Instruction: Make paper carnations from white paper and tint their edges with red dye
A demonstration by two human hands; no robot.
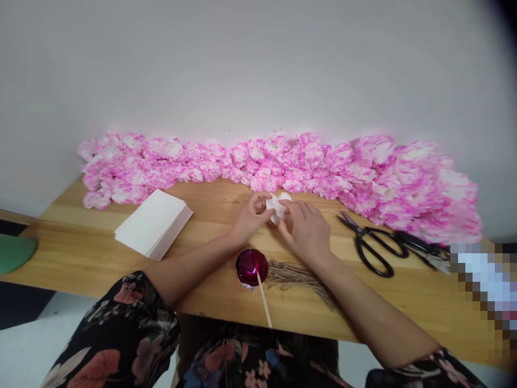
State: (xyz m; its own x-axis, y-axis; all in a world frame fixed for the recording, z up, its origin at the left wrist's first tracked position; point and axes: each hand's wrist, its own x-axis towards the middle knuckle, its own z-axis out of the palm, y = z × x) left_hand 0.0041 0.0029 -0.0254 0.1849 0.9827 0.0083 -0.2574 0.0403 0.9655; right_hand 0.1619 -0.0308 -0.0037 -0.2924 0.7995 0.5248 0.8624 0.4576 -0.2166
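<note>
Both hands meet over the middle of the wooden table (210,291). My left hand (251,216) and my right hand (304,229) pinch a small folded piece of white paper (277,206) between their fingertips. Just below the hands stands a small cup of dark red dye (251,267) with a thin wooden stick (264,306) leaning in it. A bundle of brown twine pieces (297,280) lies under my right wrist.
A long heap of pink-and-white paper flowers (283,167) runs along the wall. A stack of white paper sheets (153,223) lies at the left, black scissors (379,248) at the right. A green object (14,252) is at the left edge.
</note>
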